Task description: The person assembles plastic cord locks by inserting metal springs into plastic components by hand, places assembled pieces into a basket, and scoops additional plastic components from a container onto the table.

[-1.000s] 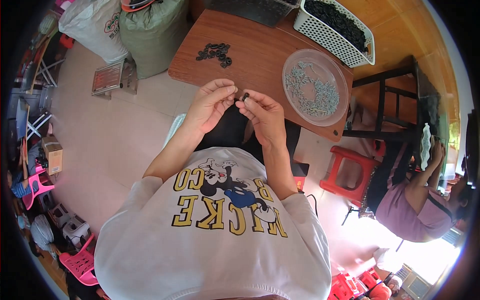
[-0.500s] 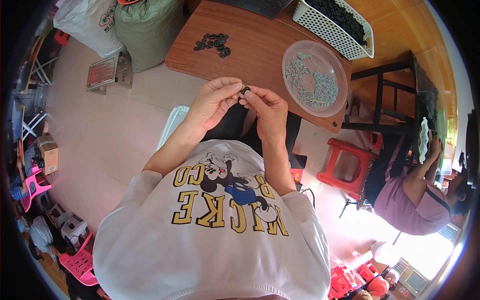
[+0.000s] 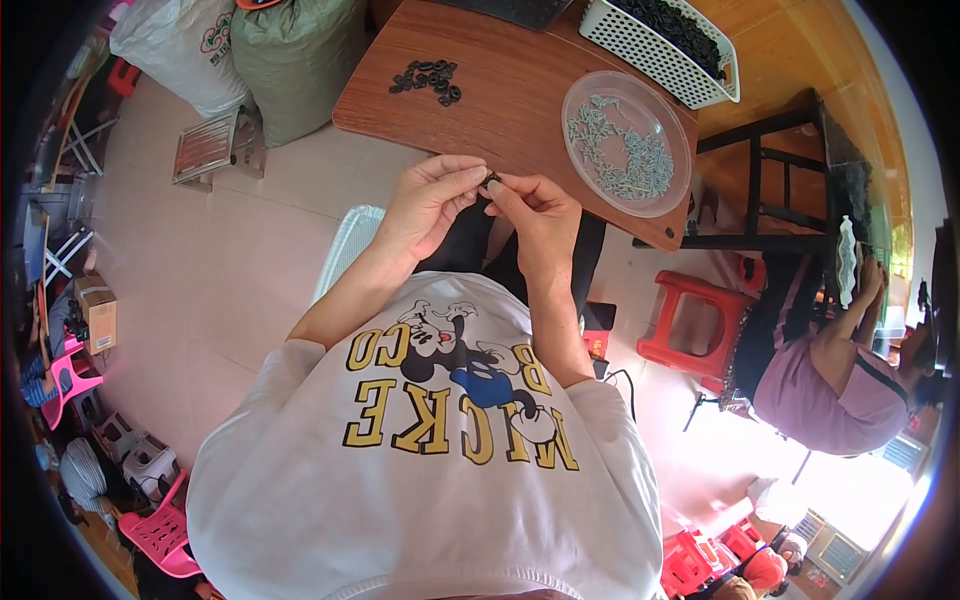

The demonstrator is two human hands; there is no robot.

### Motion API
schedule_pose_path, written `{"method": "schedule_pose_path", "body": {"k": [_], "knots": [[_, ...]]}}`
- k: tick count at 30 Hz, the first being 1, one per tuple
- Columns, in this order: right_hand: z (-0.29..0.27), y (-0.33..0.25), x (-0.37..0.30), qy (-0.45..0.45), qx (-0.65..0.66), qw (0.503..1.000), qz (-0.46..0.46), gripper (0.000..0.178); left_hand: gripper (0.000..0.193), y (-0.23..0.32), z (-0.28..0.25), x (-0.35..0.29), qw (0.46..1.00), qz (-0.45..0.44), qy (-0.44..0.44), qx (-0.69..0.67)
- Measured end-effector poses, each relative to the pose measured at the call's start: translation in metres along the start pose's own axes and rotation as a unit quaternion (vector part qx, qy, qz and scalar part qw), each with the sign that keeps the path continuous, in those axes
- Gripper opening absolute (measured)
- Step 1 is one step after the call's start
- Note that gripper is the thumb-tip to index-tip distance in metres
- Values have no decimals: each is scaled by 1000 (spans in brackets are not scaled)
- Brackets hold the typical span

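Between the fingertips of my two hands sits a small black part (image 3: pixel 490 180), just in front of the table's near edge. My left hand (image 3: pixel 440 200) pinches at its left side with thumb and forefinger. On the other side, the thumb and fingers of my right hand (image 3: pixel 543 212) close on the same part. Fingertips cover most of it, so its exact shape is hidden. Beyond my hands, a loose group of similar black parts (image 3: pixel 425 80) lies on the brown table (image 3: pixel 490 90). A round clear plastic tray (image 3: pixel 682 165) on the right holds many silvery screws (image 3: pixel 640 170).
A white perforated basket (image 3: pixel 640 55) full of black parts stands at the table's far right. Two bulging sacks (image 3: pixel 300 80) and a low metal stool (image 3: pixel 207 150) are at the left. A red stool (image 3: pixel 690 320) stands right, beside a seated person in a purple top (image 3: pixel 830 395).
My hands keep almost the same pinch on the black part, the right one shifting very slightly rightward. Table, tray and basket appear a little higher in the picture.
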State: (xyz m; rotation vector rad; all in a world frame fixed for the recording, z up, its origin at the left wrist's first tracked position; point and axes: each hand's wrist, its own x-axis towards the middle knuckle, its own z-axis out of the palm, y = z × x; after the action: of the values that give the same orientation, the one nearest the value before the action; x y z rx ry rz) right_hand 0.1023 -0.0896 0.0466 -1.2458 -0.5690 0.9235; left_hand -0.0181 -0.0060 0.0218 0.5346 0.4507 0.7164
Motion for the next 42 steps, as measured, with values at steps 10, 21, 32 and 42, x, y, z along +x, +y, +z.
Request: {"method": "schedule_pose_path", "body": {"k": [10,21,32,42], "knots": [[5,-3,-20,2,-44,999,-12,11,16,-1,-3,-17,1000,-17,-11,-22],[7,14,-31,14,-27,999,-35,12,21,-5,-3,-29,999,10,3,50],[9,10,-38,41,-131,990,-42,12,11,-11,-7,-32,994,8,43,96],[1,23,-34,18,-111,993,-26,12,8,-9,-11,-36,992,-5,10,128]]}}
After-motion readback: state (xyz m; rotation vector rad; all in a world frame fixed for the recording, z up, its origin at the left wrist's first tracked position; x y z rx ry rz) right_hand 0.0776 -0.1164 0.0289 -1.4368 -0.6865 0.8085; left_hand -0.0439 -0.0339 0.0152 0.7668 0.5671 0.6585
